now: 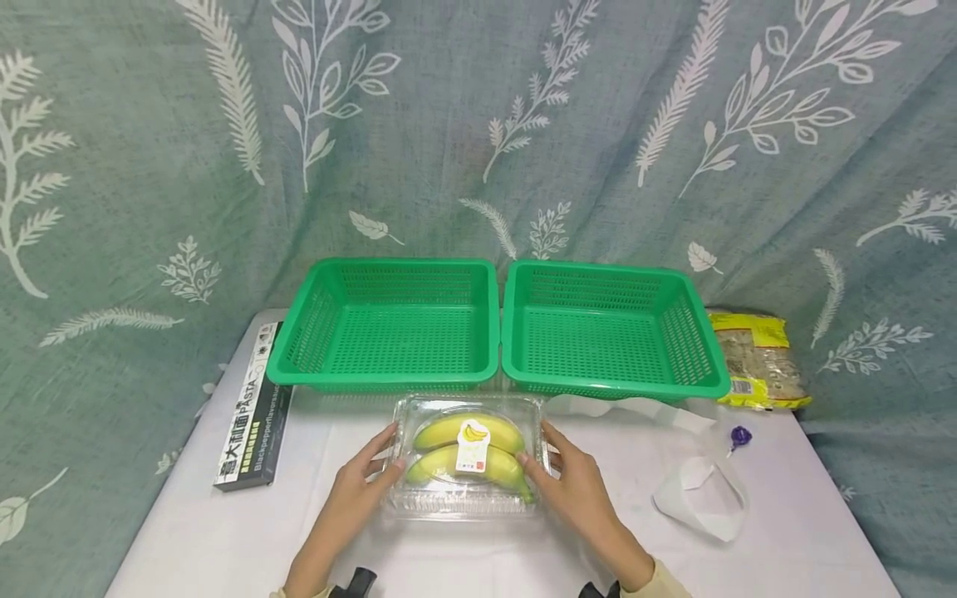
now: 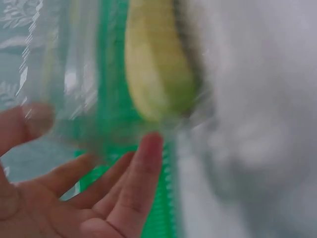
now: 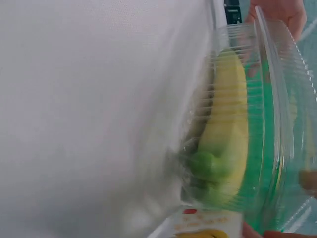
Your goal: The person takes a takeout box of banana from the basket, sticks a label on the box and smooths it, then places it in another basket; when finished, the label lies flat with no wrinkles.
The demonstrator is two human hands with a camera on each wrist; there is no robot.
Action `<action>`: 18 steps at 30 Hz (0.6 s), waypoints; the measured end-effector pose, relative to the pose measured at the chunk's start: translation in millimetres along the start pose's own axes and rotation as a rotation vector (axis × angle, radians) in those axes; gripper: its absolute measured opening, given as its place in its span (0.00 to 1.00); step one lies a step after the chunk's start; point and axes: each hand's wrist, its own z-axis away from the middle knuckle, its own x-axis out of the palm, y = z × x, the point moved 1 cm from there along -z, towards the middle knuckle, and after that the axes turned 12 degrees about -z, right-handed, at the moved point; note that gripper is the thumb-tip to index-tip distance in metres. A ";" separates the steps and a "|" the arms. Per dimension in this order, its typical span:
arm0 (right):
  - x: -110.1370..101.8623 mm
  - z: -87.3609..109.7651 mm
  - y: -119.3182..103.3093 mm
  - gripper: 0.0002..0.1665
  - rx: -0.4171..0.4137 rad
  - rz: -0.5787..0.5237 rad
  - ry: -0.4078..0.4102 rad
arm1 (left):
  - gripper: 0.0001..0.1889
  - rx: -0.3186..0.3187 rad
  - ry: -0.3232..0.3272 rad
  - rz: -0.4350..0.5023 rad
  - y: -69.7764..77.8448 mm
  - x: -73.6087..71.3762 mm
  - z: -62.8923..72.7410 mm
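A clear plastic clamshell box (image 1: 467, 503) with two bananas (image 1: 441, 463) inside is at the front middle of the table. On its lid sits a white label (image 1: 473, 446) with a banana picture, which also shows at the bottom of the right wrist view. My left hand (image 1: 360, 484) holds the box by its left side, thumb over the lid edge and fingers along the side wall. From the right side my right hand (image 1: 574, 486) holds it the same way, thumb near the label. In the left wrist view, the box is blurred above the left hand's fingertips (image 2: 150, 146).
Two green baskets (image 1: 389, 384) (image 1: 613, 389) stand side by side behind the box. A black and white pasta box (image 1: 254, 415) lies to the left. Rightward are a yellow food packet (image 1: 758, 361), a purple lollipop (image 1: 740, 436) and curled white paper strips (image 1: 699, 498).
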 end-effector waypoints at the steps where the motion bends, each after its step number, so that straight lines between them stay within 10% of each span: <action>1: -0.4 0.7 -0.1 0.41 -0.005 0.002 0.018 | 0.34 0.006 -0.005 -0.004 0.7 -3.0 0.8; 11: -9.8 17.5 -15.2 0.29 -0.066 0.095 0.167 | 0.41 0.015 -0.210 0.037 10.1 -35.8 15.4; 18: -39.2 31.9 -42.0 0.27 -0.018 0.010 0.152 | 0.48 0.172 -0.408 0.183 26.5 -63.0 26.6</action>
